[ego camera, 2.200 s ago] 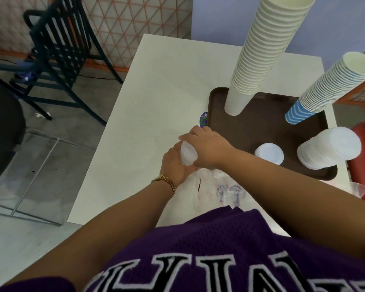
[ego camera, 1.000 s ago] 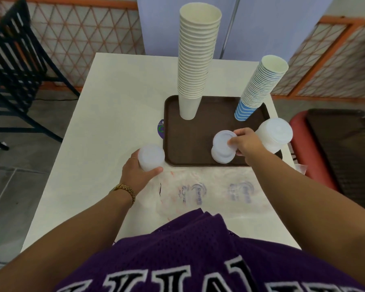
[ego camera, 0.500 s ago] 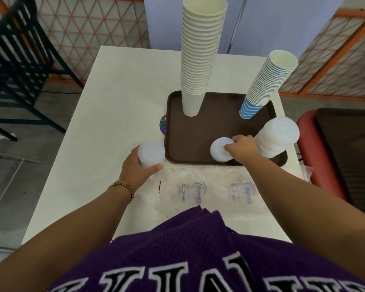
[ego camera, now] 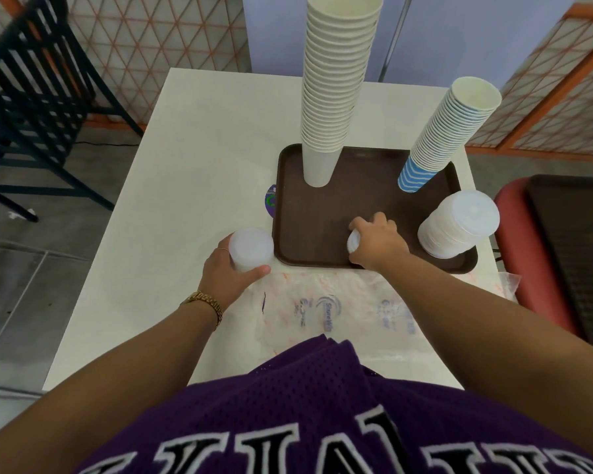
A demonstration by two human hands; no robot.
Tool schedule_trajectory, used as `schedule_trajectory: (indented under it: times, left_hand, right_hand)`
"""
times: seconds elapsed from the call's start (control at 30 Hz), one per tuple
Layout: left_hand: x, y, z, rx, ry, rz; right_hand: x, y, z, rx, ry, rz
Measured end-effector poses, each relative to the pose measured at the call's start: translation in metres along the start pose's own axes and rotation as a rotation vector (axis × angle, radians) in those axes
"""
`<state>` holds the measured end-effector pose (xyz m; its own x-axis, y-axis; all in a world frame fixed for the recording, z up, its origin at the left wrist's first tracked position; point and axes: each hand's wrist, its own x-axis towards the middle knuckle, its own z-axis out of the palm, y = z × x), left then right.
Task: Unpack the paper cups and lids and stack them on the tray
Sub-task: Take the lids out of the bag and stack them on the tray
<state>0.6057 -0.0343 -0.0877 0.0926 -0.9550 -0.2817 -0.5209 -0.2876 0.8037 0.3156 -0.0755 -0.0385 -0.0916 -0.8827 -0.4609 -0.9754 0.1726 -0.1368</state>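
Note:
A brown tray (ego camera: 308, 213) lies on the white table (ego camera: 199, 148). On it stand a tall stack of cream paper cups (ego camera: 336, 83), a leaning stack of blue-striped cups (ego camera: 449, 131) and a thick stack of white lids (ego camera: 459, 230) at its right edge. My left hand (ego camera: 225, 271) grips a short stack of translucent lids (ego camera: 250, 248) just left of the tray's near corner. My right hand (ego camera: 377, 244) covers a small pile of white lids (ego camera: 352, 241) on the tray's near side, fingers curled over it.
An emptied clear plastic bag (ego camera: 326, 309) with printing lies flat between the tray and my body. A purple sticker (ego camera: 271, 201) peeks out at the tray's left edge. A black metal chair (ego camera: 38, 97) stands left of the table, a red seat (ego camera: 521, 254) to the right.
My right hand carried lids from the left hand's stack over to the tray, set them on the small pile and now lies over it. My left hand stayed put with its stack.

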Motion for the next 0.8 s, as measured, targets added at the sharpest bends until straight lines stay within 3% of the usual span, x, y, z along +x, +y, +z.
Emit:
schedule_trajectory:
  times: [0.23,0.33,0.43,0.5,0.63,0.8]
  left_hand:
    - [-0.001,0.003,-0.001,0.014,-0.016,0.016]
    - [-0.001,0.0,-0.003,0.028,-0.027,0.009]
    - [0.0,-0.003,-0.005,0.024,-0.029,0.0]
    - [0.0,-0.004,-0.005,0.009,-0.028,0.006]
    - [-0.001,-0.004,-0.004,-0.013,-0.015,0.025]
    - [-0.004,0.003,-0.005,-0.029,0.001,0.079]
  right_hand:
    - [0.004,-0.002,-0.002,-0.001,-0.039,0.031]
    - [-0.003,-0.005,-0.004,-0.002,0.081,0.03]
    - [-0.01,-0.017,-0.007,0.068,0.231,-0.112]
    - [-0.015,-0.033,-0.01,0.142,0.247,-0.256]
    - [-0.024,-0.074,-0.012,0.166,0.164,-0.464]
    - [-0.031,-0.12,-0.011,0.028,0.04,-0.647]
